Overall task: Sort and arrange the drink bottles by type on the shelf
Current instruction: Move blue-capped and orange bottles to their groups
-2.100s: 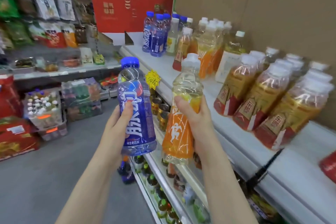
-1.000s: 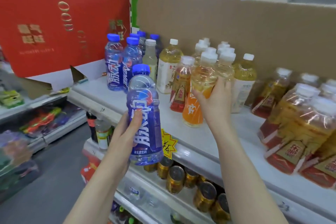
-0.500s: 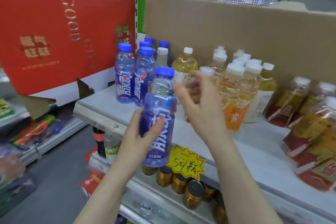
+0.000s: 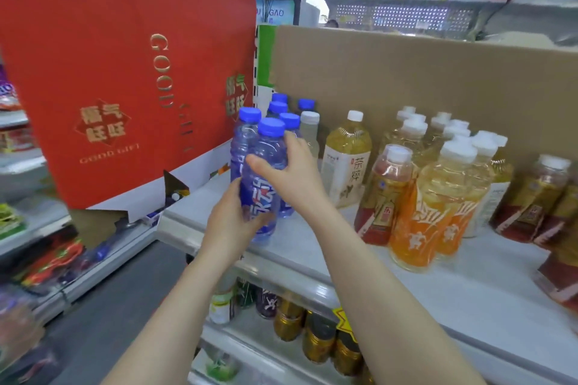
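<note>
Both hands hold one blue sports-drink bottle [image 4: 266, 153] with a blue cap, its base at the front left of the white shelf [image 4: 316, 247]. My left hand [image 4: 231, 222] grips its lower label from the left. My right hand [image 4: 291, 172] wraps its upper body from the right. Just behind stand several more blue bottles [image 4: 244, 137]. To the right are a pale bottle with a white cap [image 4: 309, 128], a yellow tea bottle [image 4: 347, 159], a red-labelled tea bottle [image 4: 384, 194] and orange-labelled bottles [image 4: 438, 203].
A red gift box [image 4: 125, 72] leans at the shelf's left end. A cardboard wall [image 4: 422, 78] backs the shelf. More red-labelled tea bottles [image 4: 538, 197] fill the right. Gold cans [image 4: 319, 337] and a yellow price tag [image 4: 344, 320] sit on the lower shelf. The aisle floor [image 4: 109, 306] lies left.
My right hand set the orange-labelled bottle among the orange ones, let go and came across to the blue bottle. The blue bottle moved up and back to the shelf by the other blue bottles.
</note>
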`<state>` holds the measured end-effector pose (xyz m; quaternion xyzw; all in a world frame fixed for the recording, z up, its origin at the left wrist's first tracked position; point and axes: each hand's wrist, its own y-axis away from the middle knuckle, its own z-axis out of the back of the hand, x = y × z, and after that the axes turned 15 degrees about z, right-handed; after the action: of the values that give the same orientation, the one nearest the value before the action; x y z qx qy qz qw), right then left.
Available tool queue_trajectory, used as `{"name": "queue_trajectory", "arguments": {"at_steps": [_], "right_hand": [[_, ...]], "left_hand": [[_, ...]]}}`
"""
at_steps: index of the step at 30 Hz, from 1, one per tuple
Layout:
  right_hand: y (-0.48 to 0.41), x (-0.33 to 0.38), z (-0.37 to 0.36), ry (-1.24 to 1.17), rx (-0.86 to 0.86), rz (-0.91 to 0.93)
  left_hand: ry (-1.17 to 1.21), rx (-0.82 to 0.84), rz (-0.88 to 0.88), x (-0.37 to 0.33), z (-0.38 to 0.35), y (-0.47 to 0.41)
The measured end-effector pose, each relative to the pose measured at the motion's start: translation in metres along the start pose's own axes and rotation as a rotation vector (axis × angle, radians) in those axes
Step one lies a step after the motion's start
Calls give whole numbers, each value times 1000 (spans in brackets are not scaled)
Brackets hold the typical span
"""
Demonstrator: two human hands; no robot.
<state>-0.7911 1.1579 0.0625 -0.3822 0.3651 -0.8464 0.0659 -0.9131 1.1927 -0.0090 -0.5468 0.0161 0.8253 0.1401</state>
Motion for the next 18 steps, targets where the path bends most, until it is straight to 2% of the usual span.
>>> {"name": "queue_trajectory", "arguments": {"at_steps": [6,9,11,12,16,18], "right_hand": [[-13,-14,-22,203,-23,63],[-29,-18,4,232,-210,135],[-57,-32,29,320,-286,108],[-74,-40,40,400,-240,56],[-116,-68,47,590,171,-148],[-117,-75,41,596,243,-151]], "left_hand": [[33,-7,-1,22,-2,-26],[43,-30,-38,29,-4,-32],[48,-35,-47,32,-6,-35],[49,-35,-45,33,-6,-37],[30,-34,-34,39,-8,-40],[31,-29,-33,40,-8,-41]]}}
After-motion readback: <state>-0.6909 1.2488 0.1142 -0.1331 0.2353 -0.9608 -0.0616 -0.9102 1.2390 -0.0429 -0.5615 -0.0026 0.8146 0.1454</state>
